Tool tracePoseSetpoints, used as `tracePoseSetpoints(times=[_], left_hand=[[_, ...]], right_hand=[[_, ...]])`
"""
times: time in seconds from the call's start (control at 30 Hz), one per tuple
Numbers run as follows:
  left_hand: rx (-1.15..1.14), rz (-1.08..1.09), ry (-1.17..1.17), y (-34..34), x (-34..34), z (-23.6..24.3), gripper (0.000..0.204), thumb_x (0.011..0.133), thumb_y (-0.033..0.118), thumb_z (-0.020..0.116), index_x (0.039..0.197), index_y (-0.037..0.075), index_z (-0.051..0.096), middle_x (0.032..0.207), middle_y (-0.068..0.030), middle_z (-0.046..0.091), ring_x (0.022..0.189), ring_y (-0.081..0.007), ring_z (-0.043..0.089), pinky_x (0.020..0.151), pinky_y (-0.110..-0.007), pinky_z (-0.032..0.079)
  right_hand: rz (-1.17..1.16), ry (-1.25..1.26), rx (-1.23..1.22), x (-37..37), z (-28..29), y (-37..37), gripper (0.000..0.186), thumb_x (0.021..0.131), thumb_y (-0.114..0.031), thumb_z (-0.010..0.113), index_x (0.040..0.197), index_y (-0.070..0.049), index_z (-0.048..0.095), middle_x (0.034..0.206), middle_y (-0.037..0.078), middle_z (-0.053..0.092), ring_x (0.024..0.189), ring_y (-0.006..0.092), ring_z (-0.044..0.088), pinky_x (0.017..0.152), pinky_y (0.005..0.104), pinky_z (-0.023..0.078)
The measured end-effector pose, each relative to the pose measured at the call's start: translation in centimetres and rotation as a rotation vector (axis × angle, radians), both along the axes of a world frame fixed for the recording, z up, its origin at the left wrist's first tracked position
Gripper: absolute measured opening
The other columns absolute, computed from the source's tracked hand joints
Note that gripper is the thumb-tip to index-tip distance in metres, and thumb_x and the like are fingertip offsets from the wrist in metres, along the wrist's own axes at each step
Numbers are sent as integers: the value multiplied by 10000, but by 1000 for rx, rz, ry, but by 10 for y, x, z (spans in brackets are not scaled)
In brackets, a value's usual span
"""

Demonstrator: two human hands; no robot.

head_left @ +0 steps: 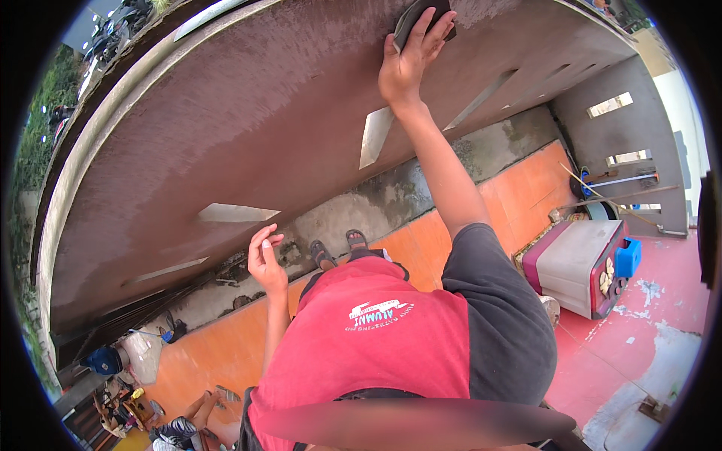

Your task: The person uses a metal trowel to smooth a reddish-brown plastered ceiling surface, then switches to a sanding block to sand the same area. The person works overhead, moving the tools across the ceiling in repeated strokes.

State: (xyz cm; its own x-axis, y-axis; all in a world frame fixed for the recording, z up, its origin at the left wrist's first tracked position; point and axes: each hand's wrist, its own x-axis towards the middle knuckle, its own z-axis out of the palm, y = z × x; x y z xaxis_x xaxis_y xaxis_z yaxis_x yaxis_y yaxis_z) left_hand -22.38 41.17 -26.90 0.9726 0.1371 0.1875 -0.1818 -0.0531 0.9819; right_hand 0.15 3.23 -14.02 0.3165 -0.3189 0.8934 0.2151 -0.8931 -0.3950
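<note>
High on the brown-grey wall [248, 113], my right hand [410, 64] presses a dark grey, folded sheet that looks like sandpaper [407, 21] flat to the surface, fingers stretched over it. My right arm is raised far forward. Lower down, my left hand [267, 259] hangs in front of the wall with its fingers loosely bent and apart, and nothing shows in it. The wall has a darker, smoother lower area and a lighter, streaked area near its top, with slanted slots [374, 135] cut through it.
My sandalled feet stand on a concrete strip [391, 197] below the wall, beside orange tiles [511, 199]. At right are a large white and maroon box [575, 263], a blue container [627, 258] and some poles [620, 181]. Another person's legs [199, 413] show at lower left.
</note>
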Motion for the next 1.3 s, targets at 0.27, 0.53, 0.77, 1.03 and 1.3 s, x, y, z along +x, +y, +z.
tracePoseSetpoints(times=[0.27,0.53,0.77,1.03,1.3], left_hand=[[26,-4,78,-11,-11,-10,231,1081,69,488,1220,-14,652,1267,-169,681,976,-212,711,876,-349,571],[63,-66,86,-19,-20,-22,213,1049,33,515,1198,-15,660,1276,-178,680,1057,-251,694,935,-375,552],[768,161,-883,18,133,49,397,925,91,624,1317,40,598,1504,-226,535,1443,-410,443,1186,-561,343],[1128,541,-1172,27,221,9,456,1026,335,519,1405,103,617,1634,-224,412,1586,-408,234,1297,-520,84],[1036,582,-1186,12,226,11,412,989,254,522,1322,103,711,1600,-180,484,1575,-379,289,1303,-490,98]], right_hand=[[-32,-100,155,13,23,-63,743,1090,-430,441,1654,-6,207,1713,313,79,1575,512,96,1272,595,81],[31,40,-84,-8,-19,-22,740,1091,-446,425,1645,6,232,1711,309,96,1577,500,108,1269,585,96],[-133,-147,180,29,20,-60,731,1090,-447,433,1645,-7,251,1710,298,129,1577,481,139,1272,565,114],[17,-146,-149,2,-26,35,658,1113,-375,415,1643,-14,268,1704,298,159,1576,479,145,1274,559,102],[-140,-212,142,25,19,1,678,1103,-409,431,1648,-37,274,1701,309,155,1570,489,153,1270,569,109]])
